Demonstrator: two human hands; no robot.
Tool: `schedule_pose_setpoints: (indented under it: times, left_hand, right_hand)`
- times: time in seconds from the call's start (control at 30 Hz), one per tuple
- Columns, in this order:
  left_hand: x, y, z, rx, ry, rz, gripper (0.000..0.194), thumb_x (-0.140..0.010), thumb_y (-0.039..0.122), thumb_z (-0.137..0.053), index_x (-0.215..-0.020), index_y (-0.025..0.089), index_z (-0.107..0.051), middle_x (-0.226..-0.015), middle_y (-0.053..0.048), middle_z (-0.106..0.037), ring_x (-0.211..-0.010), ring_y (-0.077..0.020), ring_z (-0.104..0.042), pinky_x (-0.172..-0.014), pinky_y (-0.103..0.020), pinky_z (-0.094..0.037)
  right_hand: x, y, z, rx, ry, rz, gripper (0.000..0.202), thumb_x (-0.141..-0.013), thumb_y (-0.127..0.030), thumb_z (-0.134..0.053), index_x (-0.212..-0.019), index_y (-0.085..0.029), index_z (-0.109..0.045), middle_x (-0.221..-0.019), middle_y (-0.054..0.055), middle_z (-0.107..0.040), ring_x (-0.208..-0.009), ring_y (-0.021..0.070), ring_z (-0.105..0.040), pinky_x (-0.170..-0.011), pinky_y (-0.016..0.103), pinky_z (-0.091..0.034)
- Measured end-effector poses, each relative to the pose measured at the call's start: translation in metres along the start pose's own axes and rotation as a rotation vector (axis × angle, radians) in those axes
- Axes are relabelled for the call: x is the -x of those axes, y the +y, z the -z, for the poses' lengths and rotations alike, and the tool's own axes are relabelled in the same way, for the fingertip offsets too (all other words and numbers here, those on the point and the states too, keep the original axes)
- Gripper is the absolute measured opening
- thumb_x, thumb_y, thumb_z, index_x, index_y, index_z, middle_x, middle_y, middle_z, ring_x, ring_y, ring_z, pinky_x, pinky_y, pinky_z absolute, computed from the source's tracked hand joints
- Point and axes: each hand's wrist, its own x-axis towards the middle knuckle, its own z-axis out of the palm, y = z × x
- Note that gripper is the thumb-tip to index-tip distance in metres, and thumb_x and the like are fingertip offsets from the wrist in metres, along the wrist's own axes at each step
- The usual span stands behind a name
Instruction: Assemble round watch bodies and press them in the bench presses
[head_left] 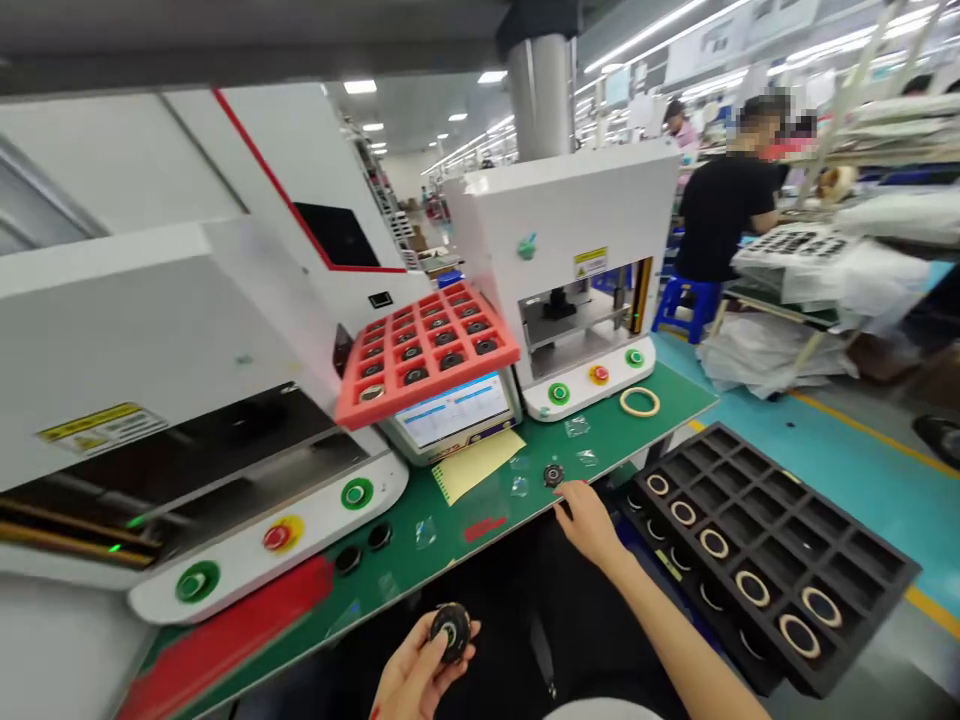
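My left hand (424, 665) is closed around a round black speaker-like part (451, 632) with a ringed centre, in front of the table edge. My right hand (589, 522) reaches to the green tabletop. Its fingertips touch the near edge of a second small round black part (553, 474) that lies flat there, and the thumb stands apart from the fingers. Two more black round parts (349, 559) lie near the left machine. Above the screen, a red foam tray (352, 408) sits tilted, with round black parts in its compartments.
White press machines with green and red buttons (277, 537) stand left and behind. A black compartment tray (847, 610) with ringed parts is at right. Yellow paper (480, 465), clear plastic scraps (426, 532) and a cream ring (640, 402) lie on the table. A person (724, 215) sits beyond.
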Motion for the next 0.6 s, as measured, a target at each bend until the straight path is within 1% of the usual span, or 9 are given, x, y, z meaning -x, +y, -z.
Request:
schedule_pose_setpoints:
  times: [0.1,0.2,0.33,0.47,0.53,0.6]
  left_hand:
    - [-0.007,-0.002,0.009,0.052,0.024,0.014,0.054,-0.044,0.044,-0.092,-0.081,0.013,-0.069,-0.077,-0.010,-0.076,-0.061,-0.0175,-0.068,-0.059,-0.024,-0.056]
    - [-0.016,-0.006,0.018,0.071,0.047,0.023,0.053,-0.046,0.046,-0.091,-0.082,0.013,-0.069,-0.077,-0.009,-0.075,-0.062,-0.0170,-0.069,-0.059,-0.023,-0.056]
    - [-0.029,-0.010,0.028,0.067,0.080,0.025,0.052,-0.047,0.047,-0.091,-0.081,0.014,-0.069,-0.077,-0.007,-0.075,-0.062,-0.0170,-0.069,-0.058,-0.023,-0.056]
    - [-0.040,-0.010,0.033,0.053,0.110,0.018,0.053,-0.047,0.050,-0.090,-0.080,0.015,-0.068,-0.078,-0.008,-0.076,-0.062,-0.0182,-0.069,-0.059,-0.025,-0.056]
    - [-0.044,-0.011,0.034,0.041,0.114,0.022,0.053,-0.048,0.053,-0.088,-0.080,0.015,-0.069,-0.080,-0.009,-0.076,-0.063,-0.0178,-0.069,-0.060,-0.025,-0.055]
    - [-0.048,-0.012,0.035,0.026,0.120,0.032,0.056,-0.048,0.055,-0.088,-0.081,0.014,-0.070,-0.081,-0.010,-0.076,-0.061,-0.0165,-0.068,-0.058,-0.023,-0.053]
  right_hand:
    - [-0.019,-0.003,-0.010,0.021,-0.032,0.028,0.017,-0.084,-0.010,-0.054,-0.097,-0.016,-0.063,-0.100,0.012,-0.069,-0.100,0.0274,-0.062,-0.091,0.044,-0.049]
    - [-0.039,-0.007,-0.024,0.060,-0.076,0.031,0.015,-0.082,-0.010,-0.057,-0.094,-0.017,-0.064,-0.096,0.011,-0.070,-0.099,0.0273,-0.062,-0.089,0.042,-0.050]
    - [-0.054,-0.012,-0.041,0.091,-0.159,0.024,0.011,-0.081,-0.015,-0.062,-0.091,-0.017,-0.066,-0.099,0.011,-0.070,-0.106,0.0290,-0.059,-0.093,0.043,-0.047]
    - [-0.064,-0.012,-0.050,0.092,-0.179,-0.068,0.011,-0.084,-0.017,-0.059,-0.090,-0.014,-0.068,-0.105,0.016,-0.067,-0.116,0.0331,-0.054,-0.101,0.047,-0.041]
    - [-0.070,-0.009,-0.053,0.064,-0.178,-0.123,0.010,-0.081,-0.015,-0.060,-0.087,-0.013,-0.069,-0.110,0.019,-0.065,-0.124,0.0358,-0.048,-0.105,0.050,-0.037]
    - [-0.076,-0.008,-0.055,0.008,-0.179,-0.173,0.006,-0.076,-0.011,-0.062,-0.078,-0.013,-0.068,-0.115,0.020,-0.063,-0.130,0.0384,-0.043,-0.107,0.052,-0.034]
